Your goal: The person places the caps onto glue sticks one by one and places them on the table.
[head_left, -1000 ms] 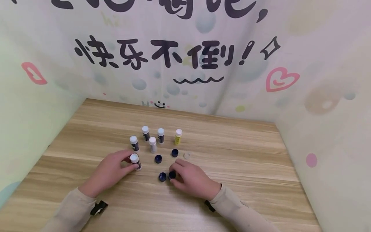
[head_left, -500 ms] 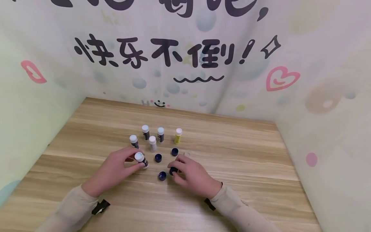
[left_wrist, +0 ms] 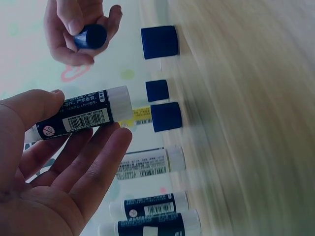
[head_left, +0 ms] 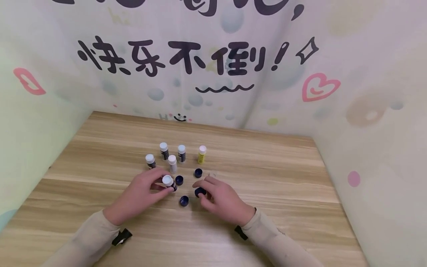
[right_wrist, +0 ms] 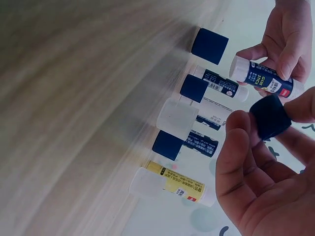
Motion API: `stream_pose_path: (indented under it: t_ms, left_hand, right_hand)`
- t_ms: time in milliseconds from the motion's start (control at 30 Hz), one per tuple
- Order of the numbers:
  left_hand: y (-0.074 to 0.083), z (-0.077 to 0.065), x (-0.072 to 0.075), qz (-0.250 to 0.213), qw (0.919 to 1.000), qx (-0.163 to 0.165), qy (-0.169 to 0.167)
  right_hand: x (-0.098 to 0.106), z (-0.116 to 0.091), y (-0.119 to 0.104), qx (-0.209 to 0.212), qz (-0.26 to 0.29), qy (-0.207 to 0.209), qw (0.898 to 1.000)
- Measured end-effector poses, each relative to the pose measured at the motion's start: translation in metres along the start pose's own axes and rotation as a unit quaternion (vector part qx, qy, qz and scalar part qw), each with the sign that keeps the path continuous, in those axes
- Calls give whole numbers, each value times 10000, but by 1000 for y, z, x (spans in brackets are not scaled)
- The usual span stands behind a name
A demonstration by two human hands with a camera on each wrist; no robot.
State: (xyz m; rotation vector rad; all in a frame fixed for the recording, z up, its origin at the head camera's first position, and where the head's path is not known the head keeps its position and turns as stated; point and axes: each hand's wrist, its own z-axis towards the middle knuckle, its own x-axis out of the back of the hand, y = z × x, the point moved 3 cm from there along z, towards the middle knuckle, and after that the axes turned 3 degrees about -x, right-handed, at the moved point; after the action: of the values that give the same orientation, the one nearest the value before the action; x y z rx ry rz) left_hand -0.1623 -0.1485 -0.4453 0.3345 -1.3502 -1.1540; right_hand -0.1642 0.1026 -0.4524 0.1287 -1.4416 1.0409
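In the head view my left hand [head_left: 138, 193] grips a dark-blue glue stick [head_left: 168, 181] between thumb and fingers, its white top uncovered. The right wrist view shows the words "GLUE STICK" on this stick [right_wrist: 266, 78]; it is raised off the table and tilted. My right hand [head_left: 228, 202] pinches a dark-blue cap [right_wrist: 269, 117] between thumb and fingers, above the table. A gap separates this cap from the stick. Beneath and between the hands, other blue caps stand on the table: a near one [head_left: 184, 201], a middle one [head_left: 179, 180] and a farther one [head_left: 198, 172].
Beyond the hands stand several upright glue sticks: dark-blue ones [head_left: 181, 154], a pale one [head_left: 172, 164] and a yellow one [head_left: 202, 154]. Two translucent caps, one large [right_wrist: 177, 118] and one by the yellow stick [right_wrist: 146, 183], sit on the wooden table [head_left: 267, 178]. A printed curtain [head_left: 213, 104] hangs behind.
My left hand has lifted the glue stick and brought it rightward, closer to the caps. My right hand has raised its cap from beside the near cap and moved it slightly away from me.
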Motion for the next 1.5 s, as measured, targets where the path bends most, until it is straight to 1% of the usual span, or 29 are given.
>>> stream_pose_path:
  t_ms: [167, 300, 400, 533, 667, 867, 1100, 1300, 1500]
  left_hand:
    - [1, 2, -3, 19, 10000, -85, -7]
    - [1, 5, -3, -21, 10000, -60, -17]
    - [3, 7, -3, -54, 9999, -117, -9]
    - [6, 9, -2, -88, 9997, -235, -12]
    - [7, 10, -2, -99, 9997, -199, -66]
    - [5, 9, -4, -17, 9998, -125, -153]
    - [3, 6, -8, 5, 9997, -25, -262]
    - [3, 5, -12, 78, 9994, -100, -309]
    - [4, 4, -15, 185, 9993, -178, -286]
  right_hand:
    - [2, 2, -1, 81, 5, -6, 10000]
    - [3, 4, 0, -10, -26, -27, 10000]
    - [6, 6, -1, -97, -32, -8, 9999]
    - [11, 8, -3, -120, -45, 127, 9998]
    - [14, 10, -4, -32, -52, 363, 9993]
    - [15, 12, -7, 44, 283, 634, 9976]
    - [17, 12, -11, 13, 597, 908, 9941]
    - [19, 13, -16, -37, 819, 1186, 9896]
    - [20, 14, -21, 58, 1162, 1344, 9841]
